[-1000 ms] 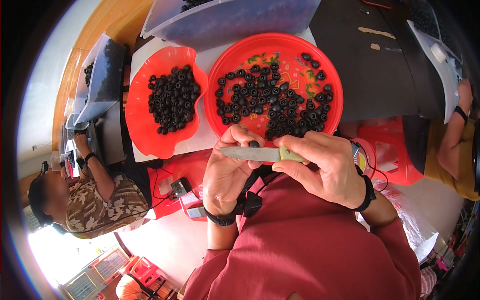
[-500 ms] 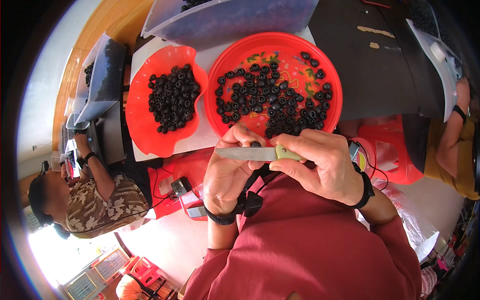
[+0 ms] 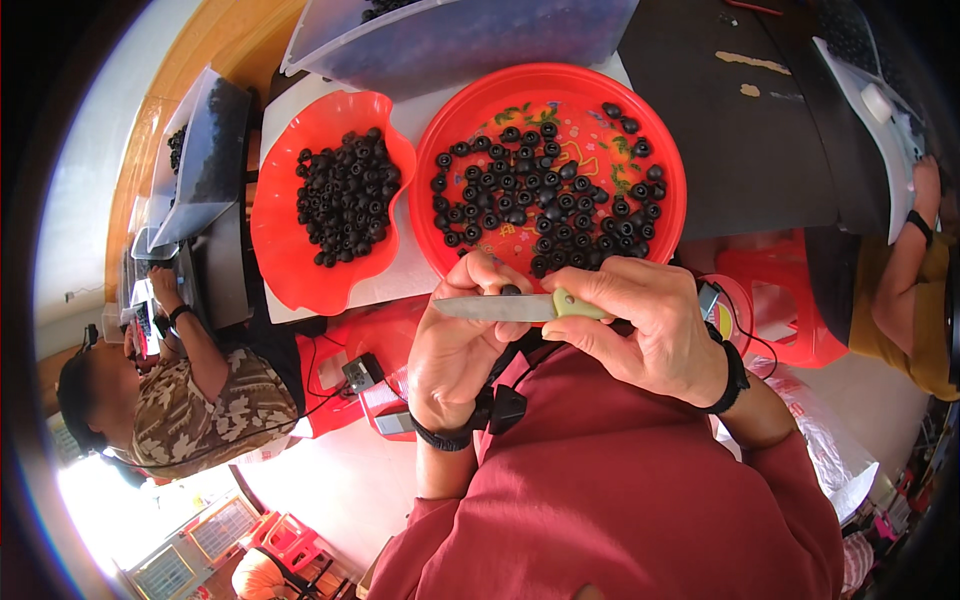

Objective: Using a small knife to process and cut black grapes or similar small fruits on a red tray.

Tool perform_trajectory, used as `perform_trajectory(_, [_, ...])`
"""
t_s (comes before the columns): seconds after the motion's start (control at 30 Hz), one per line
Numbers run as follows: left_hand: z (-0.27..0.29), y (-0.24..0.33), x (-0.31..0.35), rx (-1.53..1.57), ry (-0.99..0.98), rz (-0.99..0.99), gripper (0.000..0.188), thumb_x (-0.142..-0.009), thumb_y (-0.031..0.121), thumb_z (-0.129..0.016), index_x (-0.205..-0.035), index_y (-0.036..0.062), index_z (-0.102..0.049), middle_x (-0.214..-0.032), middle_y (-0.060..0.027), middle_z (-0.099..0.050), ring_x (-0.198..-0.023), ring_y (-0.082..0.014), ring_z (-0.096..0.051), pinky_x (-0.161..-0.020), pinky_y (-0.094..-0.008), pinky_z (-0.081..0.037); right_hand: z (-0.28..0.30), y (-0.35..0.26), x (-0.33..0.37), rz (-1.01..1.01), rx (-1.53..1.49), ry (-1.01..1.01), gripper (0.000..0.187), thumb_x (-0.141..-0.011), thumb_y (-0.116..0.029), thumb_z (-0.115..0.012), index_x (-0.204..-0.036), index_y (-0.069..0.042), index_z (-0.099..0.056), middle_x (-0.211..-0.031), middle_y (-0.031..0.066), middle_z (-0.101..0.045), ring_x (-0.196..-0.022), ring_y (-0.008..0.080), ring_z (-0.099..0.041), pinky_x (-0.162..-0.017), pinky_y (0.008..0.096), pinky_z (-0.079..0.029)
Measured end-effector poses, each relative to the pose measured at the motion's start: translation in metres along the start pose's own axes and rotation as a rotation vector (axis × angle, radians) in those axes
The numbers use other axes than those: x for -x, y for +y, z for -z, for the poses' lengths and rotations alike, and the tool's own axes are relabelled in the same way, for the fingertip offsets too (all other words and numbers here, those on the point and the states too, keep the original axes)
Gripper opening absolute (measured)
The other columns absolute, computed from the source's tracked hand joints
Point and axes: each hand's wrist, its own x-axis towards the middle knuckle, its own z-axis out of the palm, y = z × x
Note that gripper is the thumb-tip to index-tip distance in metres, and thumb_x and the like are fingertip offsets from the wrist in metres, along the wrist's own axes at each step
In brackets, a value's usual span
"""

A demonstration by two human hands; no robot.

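Observation:
In my right hand (image 3: 655, 335), closed round its pale green handle, is a small knife (image 3: 490, 308) with its blade pointing left. The blade lies across the front of my left hand (image 3: 445, 350). Between the fingers of that hand I pinch a small black round part (image 3: 510, 290), partly hidden by fingers and blade. Just beyond my hands is a round red tray (image 3: 680, 185) with a floral print, scattered with many similar black parts (image 3: 548, 180), several showing a ring-shaped hole. To its left, a wavy-edged red dish (image 3: 285, 150) holds a heap of black parts (image 3: 350, 195).
A clear plastic bin (image 3: 460, 50) stands behind the tray, another bin (image 3: 205, 150) at the far left. A co-worker (image 3: 205, 400) sits at left; another person's arm (image 3: 915, 240) shows at right. Red stools (image 3: 780, 310) and a small device with cables (image 3: 362, 373) are below the table.
Hardly anything differs. My two hands, the knife and the black part stay in nearly the same place. At left, the co-worker's head has shifted slightly.

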Motion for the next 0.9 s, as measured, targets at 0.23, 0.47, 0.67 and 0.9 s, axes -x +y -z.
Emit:
perform_trajectory(0.23, [0.001,0.001,0.001,0.051,-0.020,-0.014,0.013,-0.089,-0.002,-0.062,-0.100,0.0034,-0.056,-0.100,-0.0155,-0.062,-0.074,-0.0155,-0.053,-0.067,-0.0260,-0.044,0.004,0.003,0.002,-0.013,0.011,-0.037,0.028,-0.079,-0.028,-0.080,-0.097,-0.009,-0.071,-0.061,0.0016,-0.056,-0.049,0.0167,-0.054,-0.044,0.0306,-0.041])
perform_trajectory(0.47, [0.000,0.000,0.001,0.024,-0.009,-0.032,0.012,-0.090,0.000,-0.062,-0.100,0.0045,-0.057,-0.099,-0.0142,-0.062,-0.073,-0.0151,-0.052,-0.067,-0.0264,-0.043,0.004,0.003,0.002,-0.025,0.010,-0.012,0.027,-0.078,-0.028,-0.080,-0.095,-0.008,-0.071,-0.062,0.0029,-0.057,-0.049,0.0174,-0.055,-0.044,0.0313,-0.042])
perform_trajectory(0.67, [-0.008,0.004,0.007,-0.056,-0.065,-0.040,0.014,-0.090,0.009,-0.067,-0.099,0.0058,-0.056,-0.084,-0.0076,-0.052,-0.060,-0.0100,-0.044,-0.060,-0.0244,-0.038,0.018,0.012,-0.002,-0.132,0.030,0.094,0.019,-0.082,-0.015,-0.077,-0.093,-0.001,-0.070,-0.067,0.0094,-0.063,-0.052,0.0205,-0.059,-0.051,0.0301,-0.046])
perform_trajectory(0.9, [-0.009,0.003,0.004,0.007,0.018,-0.051,0.015,-0.089,0.005,-0.067,-0.099,0.0048,-0.056,-0.084,-0.0070,-0.052,-0.066,-0.0106,-0.044,-0.061,-0.0241,-0.037,0.024,-0.004,0.005,-0.166,-0.056,0.006,0.026,-0.081,-0.016,-0.078,-0.097,0.004,-0.070,-0.077,0.0131,-0.069,-0.059,0.0216,-0.065,-0.054,0.0303,-0.049])
